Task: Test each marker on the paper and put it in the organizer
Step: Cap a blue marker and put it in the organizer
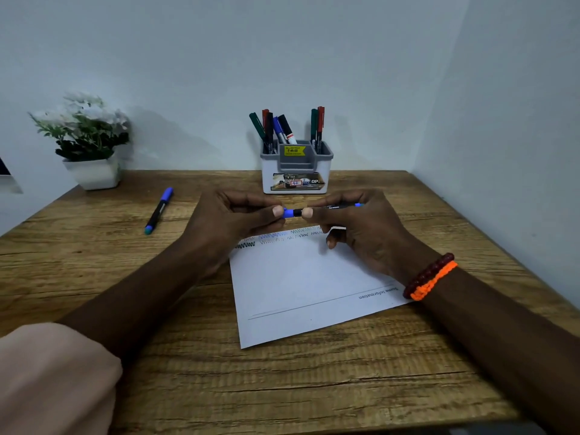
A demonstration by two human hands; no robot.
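Hands [238, 215] [354, 221] grip marker [293, 212] above paper's [298, 277] far edge — organizer [296, 180] near.

white paper sheet [301, 287] at centre of wooden desk [282, 387]; grey-white plastic organizer [296, 171] behind it; blue-capped black marker [159, 210] left; white potted plant [86, 142] far left.

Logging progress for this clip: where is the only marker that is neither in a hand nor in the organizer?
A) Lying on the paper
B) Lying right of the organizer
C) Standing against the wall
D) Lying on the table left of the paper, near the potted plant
D: the loose blue marker lies flat on the table, left of the paper and in front of the potted plant; the other marker is held in both hands.
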